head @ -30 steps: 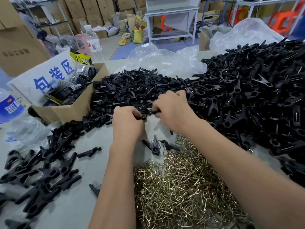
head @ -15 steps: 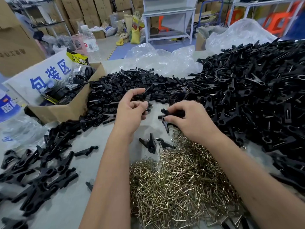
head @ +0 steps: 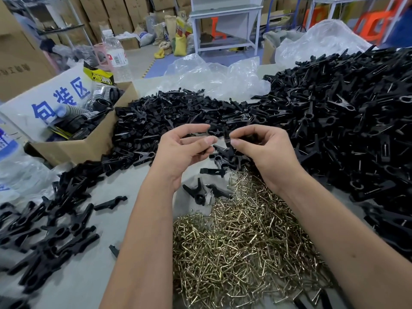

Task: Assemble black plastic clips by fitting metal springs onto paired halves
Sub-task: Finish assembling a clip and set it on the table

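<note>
Both hands have lifted off the table since half a second ago and drawn close together. Left hand [head: 181, 150] pinches one black clip half [head: 211, 132]; right hand [head: 263, 150] pinches another clip half [head: 226, 136] — two pieces, nearly touching. Below lies one heap of metal springs [head: 240, 241], too many to count. Bare grey table [head: 73, 284] opens at lower left, beside finished clips [head: 46, 237]; a cardboard box [head: 89, 143] borders the far left.

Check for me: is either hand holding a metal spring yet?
No, both the left hand and right hand pinch only black clip halves; the springs lie piled below.
</note>
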Available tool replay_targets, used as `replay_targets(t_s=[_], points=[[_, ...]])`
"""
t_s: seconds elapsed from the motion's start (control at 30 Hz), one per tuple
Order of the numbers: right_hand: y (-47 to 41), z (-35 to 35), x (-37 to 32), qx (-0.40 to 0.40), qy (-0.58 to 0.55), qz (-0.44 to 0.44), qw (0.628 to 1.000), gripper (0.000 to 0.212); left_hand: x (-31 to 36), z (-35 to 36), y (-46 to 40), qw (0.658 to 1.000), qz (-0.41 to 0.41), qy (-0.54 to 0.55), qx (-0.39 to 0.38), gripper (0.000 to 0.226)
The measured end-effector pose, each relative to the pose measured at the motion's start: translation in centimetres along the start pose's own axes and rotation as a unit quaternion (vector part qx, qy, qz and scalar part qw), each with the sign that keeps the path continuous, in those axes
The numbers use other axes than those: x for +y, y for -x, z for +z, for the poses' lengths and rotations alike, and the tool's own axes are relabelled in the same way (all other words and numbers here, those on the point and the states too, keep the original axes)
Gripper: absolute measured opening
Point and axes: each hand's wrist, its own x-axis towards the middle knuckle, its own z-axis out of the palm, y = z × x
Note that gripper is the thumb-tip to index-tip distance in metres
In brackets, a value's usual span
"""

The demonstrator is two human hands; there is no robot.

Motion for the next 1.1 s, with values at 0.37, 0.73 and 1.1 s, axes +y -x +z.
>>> replay_targets(t_s=[0.37,0.73,1.1], points=[[0.58,0.36,0.34,-0.028,0.043,-0.038,0.998,0.023,-0.59,0.58,-0.15,0.999,0.003,-0.02,-0.032,0.033],[0.67,0.67,-0.01,-0.012,0.132,-0.054,0.99,0.03,-0.32,0.63,0.22,0.998,0.017,-0.041,-0.054,0.033],[0.77,0.48,-0.11,-0.033,0.123,-0.049,0.991,0.026,-0.32,0.72,0.32,0.997,0.015,-0.036,-0.067,0.024]])
